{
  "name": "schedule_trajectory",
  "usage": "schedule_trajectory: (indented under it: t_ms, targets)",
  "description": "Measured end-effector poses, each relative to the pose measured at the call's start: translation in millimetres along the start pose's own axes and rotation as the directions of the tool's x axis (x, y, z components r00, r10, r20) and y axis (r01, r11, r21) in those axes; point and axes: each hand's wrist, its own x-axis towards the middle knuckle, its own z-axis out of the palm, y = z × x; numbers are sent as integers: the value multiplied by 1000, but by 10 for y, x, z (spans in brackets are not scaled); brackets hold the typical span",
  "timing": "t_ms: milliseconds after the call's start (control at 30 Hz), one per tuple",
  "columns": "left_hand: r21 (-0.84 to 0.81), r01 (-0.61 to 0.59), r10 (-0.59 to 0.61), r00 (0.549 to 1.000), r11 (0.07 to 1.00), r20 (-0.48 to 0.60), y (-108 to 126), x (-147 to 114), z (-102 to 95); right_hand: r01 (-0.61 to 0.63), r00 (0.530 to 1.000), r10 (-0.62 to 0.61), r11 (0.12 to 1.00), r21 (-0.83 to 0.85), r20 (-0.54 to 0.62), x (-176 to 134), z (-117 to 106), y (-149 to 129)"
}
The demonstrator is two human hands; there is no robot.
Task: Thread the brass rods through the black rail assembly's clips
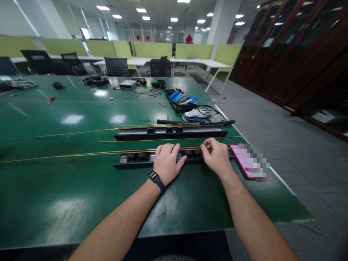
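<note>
A black rail [133, 166] with several black blocks inside lies crosswise on the green table in front of me. Thin brass-coloured rods [103, 153] run along its top and stretch far out to the left. My left hand [167, 163], with a dark watch at the wrist, rests over the rail's middle, its fingers lying across the rods and the thumb apart. At the rail's right part, my right hand [216, 155] has thumb and forefinger pinched on the brass rods. The exact grip point is partly hidden by the fingers.
Behind lies a second black rail [171, 135] with more rods. A phone with a red edge [246, 163] lies right of my right hand. Farther back are gloves [198, 115], a black tray [174, 103] of blue items, and a white box [127, 84]. The table edge [282, 183] runs along the right.
</note>
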Motion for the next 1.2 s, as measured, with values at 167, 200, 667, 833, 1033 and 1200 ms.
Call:
schedule_trajectory:
  t_ms: [167,200,667,833,1033,1200]
  targets:
    - [8,4,-4,1000,1000,4,-2,4,3,22,999,-21,1000,5,-29,-7,9,-3]
    - [10,4,-4,1000,1000,3,-3,4,4,24,999,-24,1000,4,-32,-11,15,-3]
    - [8,1,-1,1000,1000,-4,-4,2,3,51,999,-50,998,39,-4,-28,67,10]
    - [9,2,-2,1000,1000,0,0,8,-1,34,999,-34,998,48,2,-23,64,4]
    - [14,-7,7,1000,1000,0,-2,4,-5,18,1000,-19,999,50,5,-11,33,-16]
    - [12,-5,5,1000,1000,-1,-3,1,3,14,1000,-14,999,36,-7,-9,25,-15]
